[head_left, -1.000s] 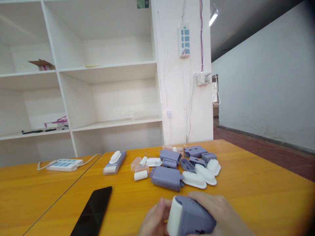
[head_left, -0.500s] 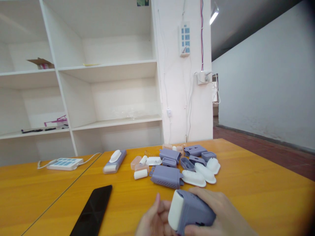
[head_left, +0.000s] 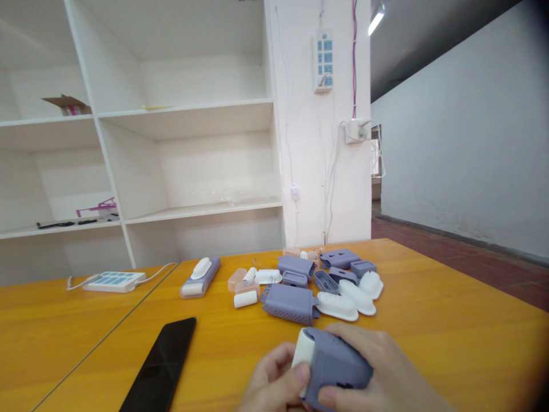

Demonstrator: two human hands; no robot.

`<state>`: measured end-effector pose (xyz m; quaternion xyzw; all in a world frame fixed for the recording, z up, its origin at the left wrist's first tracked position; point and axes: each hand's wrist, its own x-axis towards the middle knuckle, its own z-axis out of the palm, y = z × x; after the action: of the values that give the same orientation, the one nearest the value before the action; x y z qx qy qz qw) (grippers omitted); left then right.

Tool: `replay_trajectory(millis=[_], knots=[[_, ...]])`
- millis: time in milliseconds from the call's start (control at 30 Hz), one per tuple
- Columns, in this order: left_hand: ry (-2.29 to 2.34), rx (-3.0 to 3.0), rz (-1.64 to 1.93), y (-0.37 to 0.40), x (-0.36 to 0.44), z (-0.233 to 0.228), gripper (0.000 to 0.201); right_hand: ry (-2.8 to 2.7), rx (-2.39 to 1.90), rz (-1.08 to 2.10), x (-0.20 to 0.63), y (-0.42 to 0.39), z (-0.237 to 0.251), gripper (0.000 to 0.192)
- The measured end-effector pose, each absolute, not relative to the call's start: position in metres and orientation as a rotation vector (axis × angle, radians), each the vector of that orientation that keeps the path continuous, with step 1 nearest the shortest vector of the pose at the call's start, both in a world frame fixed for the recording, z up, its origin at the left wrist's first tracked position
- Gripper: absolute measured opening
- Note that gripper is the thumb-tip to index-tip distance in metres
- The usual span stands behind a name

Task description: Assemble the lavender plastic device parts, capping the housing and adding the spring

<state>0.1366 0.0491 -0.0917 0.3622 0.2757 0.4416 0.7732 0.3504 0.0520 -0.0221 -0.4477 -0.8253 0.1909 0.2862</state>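
My right hand [head_left: 377, 372] is wrapped round a purple plastic casing [head_left: 338, 366], its thumb on the near side and fingers over the top. A white rounded end piece [head_left: 303, 350] sits at the casing's left end. My left hand [head_left: 278, 380] pinches that white piece, thumb in front and fingers behind. Just beyond them lies a purple perforated casing [head_left: 289, 303], with white bristled brush heads [head_left: 338, 306] to its right. An assembled purple unit with a white brush on top [head_left: 201, 277] lies farther left.
A black phone [head_left: 160, 363] lies at front left. A white power strip [head_left: 114, 281] with its cable is at the table's left rear. Small purple trays [head_left: 326, 282], a white roller [head_left: 245, 298] and translucent orange caps [head_left: 237, 279] lie around the middle. White shelving [head_left: 193, 214] stands behind.
My left hand has closed onto the white end piece, its thumb now pressing the front. My right hand still holds the casing. The view has tilted slightly downward.
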Motion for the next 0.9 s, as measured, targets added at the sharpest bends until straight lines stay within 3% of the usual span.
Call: replay_trajectory(millis=[167,400,567,733,900], knots=[[0.607,0.714,1.035,0.053,0.139,-0.099,0.035,-2.185,-1.189,0.471,0.351,0.049,-0.026,0.037],[0.602,0.67,0.969,0.052,0.136,-0.089,0.053,-2.179,-1.167,0.508,0.35,0.047,-0.028,0.038],[0.596,0.753,0.99,0.044,0.139,-0.082,0.042,-2.181,-1.175,0.531,0.348,0.043,-0.02,0.031],[0.66,0.849,1.029,0.042,0.146,-0.08,0.047,-2.163,-1.169,0.549,0.347,0.044,-0.023,0.033],[0.84,1.099,1.281,0.029,0.123,-0.028,0.025,-2.148,-1.097,0.523,0.349,0.047,-0.028,0.034]])
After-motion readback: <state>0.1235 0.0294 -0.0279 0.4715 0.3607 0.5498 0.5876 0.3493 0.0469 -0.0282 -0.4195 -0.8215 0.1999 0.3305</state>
